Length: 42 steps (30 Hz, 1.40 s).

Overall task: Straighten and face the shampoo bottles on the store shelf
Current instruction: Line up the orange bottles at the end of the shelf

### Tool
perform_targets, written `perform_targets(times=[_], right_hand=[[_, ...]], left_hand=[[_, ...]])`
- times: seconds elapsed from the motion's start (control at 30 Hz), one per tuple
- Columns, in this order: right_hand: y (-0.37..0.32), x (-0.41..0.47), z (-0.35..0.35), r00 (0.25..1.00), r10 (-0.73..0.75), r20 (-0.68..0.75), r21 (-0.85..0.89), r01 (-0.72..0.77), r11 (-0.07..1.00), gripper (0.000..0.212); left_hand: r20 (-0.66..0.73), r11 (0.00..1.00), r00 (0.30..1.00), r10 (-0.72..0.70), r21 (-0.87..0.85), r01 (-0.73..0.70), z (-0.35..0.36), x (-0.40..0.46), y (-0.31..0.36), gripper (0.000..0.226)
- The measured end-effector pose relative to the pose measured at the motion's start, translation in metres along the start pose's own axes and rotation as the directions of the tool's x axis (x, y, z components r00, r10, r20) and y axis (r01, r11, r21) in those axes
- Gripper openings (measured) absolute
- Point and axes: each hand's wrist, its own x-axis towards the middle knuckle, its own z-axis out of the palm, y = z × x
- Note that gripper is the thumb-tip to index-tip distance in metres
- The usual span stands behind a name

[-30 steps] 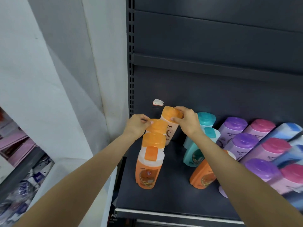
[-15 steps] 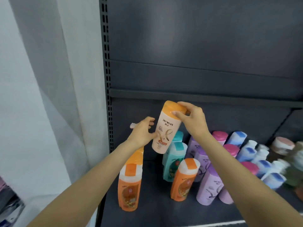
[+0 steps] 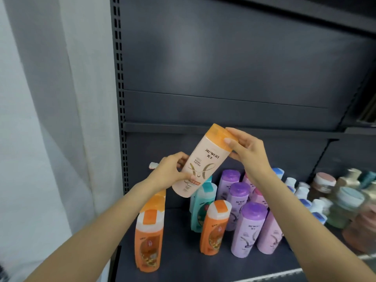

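Note:
A peach shampoo bottle (image 3: 200,164) with an orange cap hangs tilted in the air above the shelf, its label facing me. My left hand (image 3: 169,174) grips its lower body, and my right hand (image 3: 247,150) pinches the orange cap. Below them, two orange bottles (image 3: 149,237) (image 3: 213,228) stand on the dark shelf (image 3: 183,263). A teal bottle (image 3: 201,206) stands behind these. Purple bottles (image 3: 249,231) and pink ones (image 3: 270,235) stand in rows to the right, partly hidden by my right forearm.
Blue-capped white bottles (image 3: 301,192) and blurred jars (image 3: 345,208) fill the shelf's right end. A slotted upright (image 3: 120,98) edges the dark back panel, with a white wall (image 3: 50,119) left of it. The shelf's front lip (image 3: 274,274) runs along the bottom.
Both hands have lifted the peach bottle off the shelf and tilted it, label toward me. My view has risen and swung right, bringing more bottles into sight.

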Motion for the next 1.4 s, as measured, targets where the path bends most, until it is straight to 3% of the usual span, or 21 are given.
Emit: perform_targets(times=[0.13,0.27,0.33,0.47,0.63,0.77,0.97,1.1,1.4], right_hand=[[0.002,-0.001,-0.004,0.997,-0.025,0.079,-0.064,0.030,0.997,0.032],[0.007,0.001,-0.005,0.998,0.020,0.053,-0.103,-0.015,0.995,0.026],[0.012,0.001,0.002,0.996,0.086,0.014,-0.101,-0.084,0.991,0.029],[0.021,-0.002,0.018,0.973,0.191,-0.129,-0.071,-0.201,0.977,0.047],[0.023,-0.005,0.026,0.950,0.270,-0.156,0.176,-0.243,0.954,0.041],[0.021,-0.009,0.030,0.957,0.251,-0.146,0.263,-0.207,0.942,0.038],[0.017,-0.008,0.023,0.971,0.223,-0.091,0.447,-0.160,0.880,0.039],[0.023,-0.010,0.025,0.979,0.202,-0.041,0.463,-0.161,0.872,0.039],[0.037,-0.010,0.015,0.953,0.208,0.221,0.334,-0.274,0.902,0.057]], left_hand=[[-0.115,1.000,0.993,0.017,0.021,-0.015,0.004,-0.013,0.000,0.043],[-0.308,0.909,0.946,0.103,0.416,0.036,0.004,-0.022,0.008,0.049],[-0.320,0.822,0.929,0.184,0.569,0.034,0.001,-0.024,0.014,0.046],[-0.284,0.732,0.925,0.251,0.681,0.011,-0.003,-0.027,0.013,0.047],[-0.161,0.770,0.978,0.135,0.638,-0.001,-0.010,-0.028,0.009,0.062],[-0.055,0.931,0.998,0.003,0.364,0.017,-0.019,-0.031,0.001,0.067],[-0.025,0.985,0.995,-0.093,0.146,0.096,-0.046,-0.039,-0.017,0.071],[-0.046,0.974,0.999,-0.020,0.224,0.030,-0.047,-0.046,-0.023,0.069],[-0.283,0.882,0.935,0.214,0.466,-0.061,-0.056,-0.052,-0.037,0.070]])
